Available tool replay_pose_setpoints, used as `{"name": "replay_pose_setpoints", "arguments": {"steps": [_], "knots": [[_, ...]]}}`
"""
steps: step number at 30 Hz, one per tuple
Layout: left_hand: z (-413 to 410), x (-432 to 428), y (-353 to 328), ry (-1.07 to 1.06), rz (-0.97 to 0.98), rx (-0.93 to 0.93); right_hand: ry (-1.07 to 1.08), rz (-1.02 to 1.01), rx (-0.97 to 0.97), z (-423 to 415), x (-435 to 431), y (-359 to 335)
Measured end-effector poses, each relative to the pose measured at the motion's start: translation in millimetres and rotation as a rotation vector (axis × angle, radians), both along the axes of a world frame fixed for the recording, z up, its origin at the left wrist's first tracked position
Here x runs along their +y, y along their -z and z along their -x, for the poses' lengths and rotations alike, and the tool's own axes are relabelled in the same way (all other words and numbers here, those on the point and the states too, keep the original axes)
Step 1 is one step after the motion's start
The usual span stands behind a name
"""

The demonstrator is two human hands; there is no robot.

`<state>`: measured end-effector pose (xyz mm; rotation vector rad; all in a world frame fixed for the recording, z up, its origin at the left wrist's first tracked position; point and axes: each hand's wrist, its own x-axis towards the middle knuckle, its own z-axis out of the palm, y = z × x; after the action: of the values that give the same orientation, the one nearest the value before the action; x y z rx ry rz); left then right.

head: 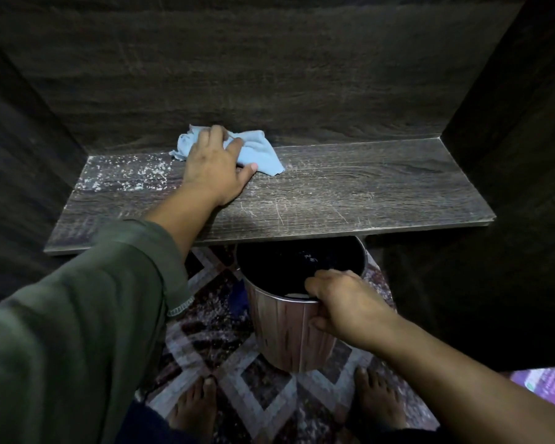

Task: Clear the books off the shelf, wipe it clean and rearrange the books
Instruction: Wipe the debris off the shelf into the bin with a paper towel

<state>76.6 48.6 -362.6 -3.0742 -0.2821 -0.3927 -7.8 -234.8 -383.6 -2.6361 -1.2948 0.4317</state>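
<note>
A dark wood-grain shelf (350,190) runs across the view with no books on it. White dust specks (132,174) cover its left part. My left hand (215,165) presses a crumpled light blue cloth (257,152) onto the shelf near the back wall. Just below the shelf's front edge, my right hand (343,306) grips the near rim of a round wood-patterned bin (289,334), fingers curled over the rim. The bin's inside is dark. No books are in view.
Dark wooden walls close the shelf in at the back and on both sides. A patterned rug (225,363) lies underfoot, with my bare feet at the bottom. A purple object (545,386) shows at the lower right edge.
</note>
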Motion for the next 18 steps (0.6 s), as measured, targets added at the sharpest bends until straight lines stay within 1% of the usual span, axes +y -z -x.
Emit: {"name": "replay_pose_setpoints", "arguments": {"steps": [3,6,11,15,18], "knots": [[1,-1,6,-0.004,0.019,0.011,0.005,-0.012,0.004,0,-1,-1],[-2,-2,-2,-0.04,0.054,0.051,0.004,-0.008,0.009,0,-2,-2],[-7,-4,-13,-0.094,0.039,0.239,-0.003,0.026,-0.011,0,-3,-1],[14,-18,-2,-0.041,0.087,0.188,-0.009,0.007,-0.005,-1,-2,0],[36,-30,-5,0.019,0.084,0.207,-0.016,-0.007,-0.002,1,-2,1]]}}
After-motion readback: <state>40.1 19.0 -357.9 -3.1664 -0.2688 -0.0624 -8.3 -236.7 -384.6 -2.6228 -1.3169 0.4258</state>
